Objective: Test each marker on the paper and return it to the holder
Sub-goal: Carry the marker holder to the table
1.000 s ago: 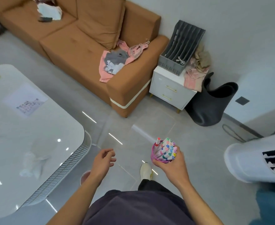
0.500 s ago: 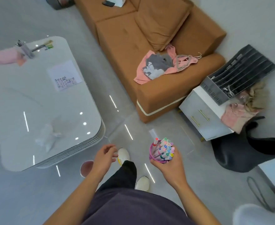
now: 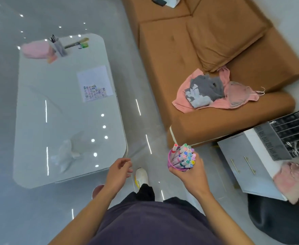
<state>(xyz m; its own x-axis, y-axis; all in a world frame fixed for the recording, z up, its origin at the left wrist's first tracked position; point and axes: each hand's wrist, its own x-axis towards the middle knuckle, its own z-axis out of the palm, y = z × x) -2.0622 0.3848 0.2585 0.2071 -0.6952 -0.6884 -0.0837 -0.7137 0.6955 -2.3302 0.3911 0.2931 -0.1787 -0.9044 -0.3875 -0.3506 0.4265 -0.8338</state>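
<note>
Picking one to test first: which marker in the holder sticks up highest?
The red-capped marker at the bundle's left edge; it stands clear above the other markers, which sit roughly level in the pink holder.

Paper (image 3: 95, 83) on table (image 3: 39, 106), sofa (image 3: 207, 50) right of table, clothes (image 3: 214, 91) on sofa

Right hand (image 3: 189, 175) grips pink holder (image 3: 170, 161) full of capped markers (image 3: 185, 155); scribbled paper (image 3: 94, 80) lies on table (image 3: 57, 117)

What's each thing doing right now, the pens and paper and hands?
Pink round marker holder: full, held in the air.
Coloured-cap markers: capped, standing in holder.
White paper sheet: flat on white table, scribbled on.
Left hand: empty, fingers relaxed.
Right hand: grips holder.
</note>
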